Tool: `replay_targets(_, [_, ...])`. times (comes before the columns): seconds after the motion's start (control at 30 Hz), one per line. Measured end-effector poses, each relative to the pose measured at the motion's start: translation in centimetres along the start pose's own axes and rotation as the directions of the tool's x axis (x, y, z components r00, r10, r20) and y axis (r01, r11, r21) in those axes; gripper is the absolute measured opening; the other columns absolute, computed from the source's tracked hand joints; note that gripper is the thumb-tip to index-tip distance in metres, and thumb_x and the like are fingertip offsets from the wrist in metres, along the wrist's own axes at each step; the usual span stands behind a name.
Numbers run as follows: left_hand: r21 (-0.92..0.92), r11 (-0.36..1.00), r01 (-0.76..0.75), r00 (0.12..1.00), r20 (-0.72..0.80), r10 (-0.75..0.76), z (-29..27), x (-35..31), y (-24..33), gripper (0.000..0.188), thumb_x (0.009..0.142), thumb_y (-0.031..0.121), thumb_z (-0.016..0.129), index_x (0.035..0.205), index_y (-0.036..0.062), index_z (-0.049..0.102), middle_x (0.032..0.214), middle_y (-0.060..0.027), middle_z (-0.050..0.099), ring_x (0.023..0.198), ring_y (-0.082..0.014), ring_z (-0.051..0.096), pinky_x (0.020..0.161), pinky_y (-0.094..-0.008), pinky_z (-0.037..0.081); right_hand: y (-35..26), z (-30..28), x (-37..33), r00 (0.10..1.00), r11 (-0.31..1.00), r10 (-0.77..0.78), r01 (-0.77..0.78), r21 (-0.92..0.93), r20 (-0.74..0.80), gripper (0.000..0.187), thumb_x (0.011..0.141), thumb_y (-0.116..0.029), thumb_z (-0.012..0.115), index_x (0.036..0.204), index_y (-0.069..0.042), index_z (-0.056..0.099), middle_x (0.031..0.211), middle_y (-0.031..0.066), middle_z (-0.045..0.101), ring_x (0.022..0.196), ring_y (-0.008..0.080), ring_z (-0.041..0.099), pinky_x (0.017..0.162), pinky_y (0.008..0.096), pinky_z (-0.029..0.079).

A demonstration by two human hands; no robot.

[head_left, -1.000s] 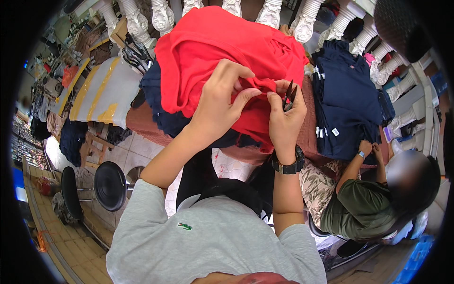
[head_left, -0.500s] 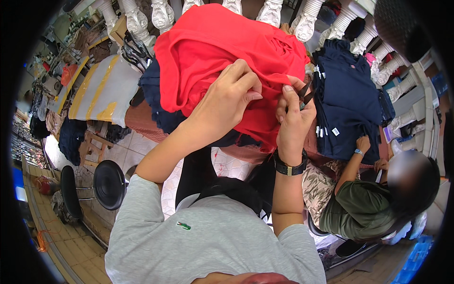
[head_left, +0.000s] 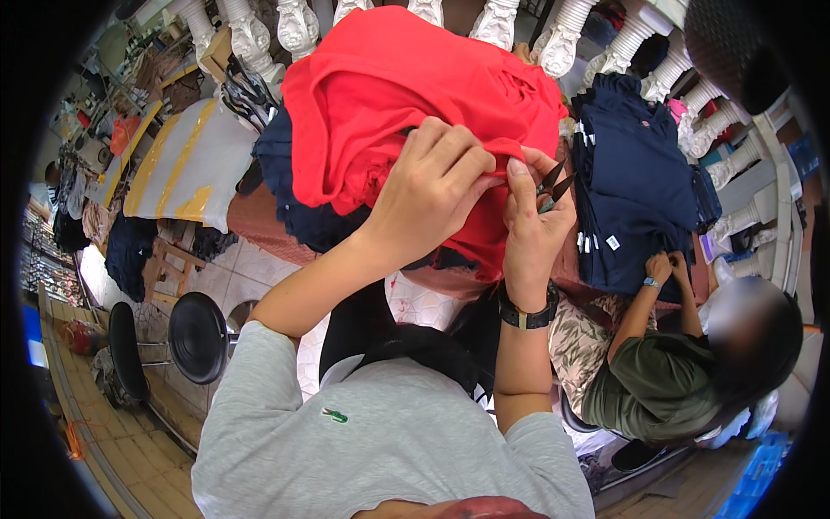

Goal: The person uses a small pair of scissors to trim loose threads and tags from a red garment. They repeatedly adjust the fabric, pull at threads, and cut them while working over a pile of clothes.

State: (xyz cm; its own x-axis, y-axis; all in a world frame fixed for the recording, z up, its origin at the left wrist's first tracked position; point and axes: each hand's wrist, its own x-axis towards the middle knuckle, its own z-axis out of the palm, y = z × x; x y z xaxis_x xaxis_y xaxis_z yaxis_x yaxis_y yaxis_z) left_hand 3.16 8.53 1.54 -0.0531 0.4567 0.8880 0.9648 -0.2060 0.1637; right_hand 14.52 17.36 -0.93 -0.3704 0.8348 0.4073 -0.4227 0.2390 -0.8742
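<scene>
A heap of red garments (head_left: 415,73) lies in front of me on top of dark navy cloth (head_left: 298,212). My left hand (head_left: 437,186) is closed, pinching a fold of the red cloth with thumb and forefinger. Just right of it, my right hand (head_left: 536,225) pinches the same red edge between thumb and fingers. Thread snips (head_left: 554,187) are tucked in that right hand, their dark blades apart and pointing up, away from the pinched cloth. The fingertips of both hands nearly meet.
To the right lies a pile of navy garments (head_left: 635,182) with white tags, where a co-worker (head_left: 661,372) sits with both hands on its near edge. White balusters (head_left: 558,43) line the far side. At left are a taped, wrapped bundle (head_left: 177,164) and a black round stool (head_left: 199,337).
My left hand has shifted right, closer to my right hand, and pinches the cloth. The snips have turned and show more. The co-worker's hands have come together on the navy pile.
</scene>
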Motion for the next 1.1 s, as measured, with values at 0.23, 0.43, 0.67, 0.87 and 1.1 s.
replay_targets(0.23, [-0.322,0.907,0.273,0.960,0.158,-0.233,0.8,-0.2,-1.1,0.007,0.089,0.001,0.069,0.091,-0.0003,0.062,0.086,-0.0113,0.062,0.078,-0.0248,0.062,0.075,-0.0325,0.050,-1.0,0.0,0.4,0.991,0.975,0.133,-0.131,0.181,-0.002,0.014,0.097,-0.013,0.070,0.107,-0.003,0.068,0.068,-0.0072,0.056,0.049,-0.0028,0.036,0.043,0.0182,0.024])
replay_targets(0.43, [-0.600,0.608,0.520,0.851,0.302,-0.429,1.2,-0.9,-1.0,0.010,0.101,0.007,0.062,0.095,-0.0018,0.061,0.088,-0.0034,0.063,0.087,-0.0099,0.061,0.082,-0.0257,0.051,0.3,-1.0,0.7,0.975,0.956,0.205,-0.218,0.197,0.087,0.018,0.098,-0.022,0.070,0.091,-0.005,0.067,0.064,-0.0073,0.049,0.051,-0.0001,0.038,0.045,0.0203,0.028])
replay_targets(0.67, [-0.572,0.648,0.502,0.862,0.272,-0.428,1.6,-1.3,-1.0,0.011,0.100,0.007,0.064,0.096,-0.0024,0.062,0.088,-0.0023,0.064,0.086,-0.0077,0.060,0.081,-0.0243,0.050,-2.6,-1.3,-1.4,0.984,0.976,0.173,-0.165,-0.145,0.042,0.034,0.107,-0.027,0.049,0.087,-0.003,0.062,0.069,-0.0011,0.051,0.061,0.0070,0.045,0.055,0.0261,0.034])
replay_targets(0.87, [-0.571,0.678,0.462,0.885,0.249,-0.393,1.6,-1.4,-1.2,0.008,0.098,0.005,0.065,0.096,-0.0020,0.062,0.086,-0.0031,0.064,0.080,-0.0082,0.060,0.075,-0.0251,0.050,-2.2,-1.1,-2.3,0.963,0.902,0.165,-0.060,-0.427,0.212,0.036,0.108,-0.024,0.042,0.090,0.003,0.058,0.066,0.0149,0.054,0.058,0.0258,0.049,0.058,0.0387,0.039])
replay_targets(1.1, [-0.567,0.687,0.454,0.890,0.263,-0.372,1.4,-1.2,-1.1,0.006,0.093,0.000,0.067,0.092,-0.0024,0.062,0.087,-0.0056,0.063,0.082,-0.0121,0.062,0.075,-0.0264,0.050,-1.4,-0.9,-1.3,0.968,0.876,0.162,-0.051,-0.480,0.192,0.037,0.107,-0.025,0.044,0.090,0.006,0.057,0.072,0.0226,0.059,0.064,0.0365,0.054,0.064,0.0424,0.043])
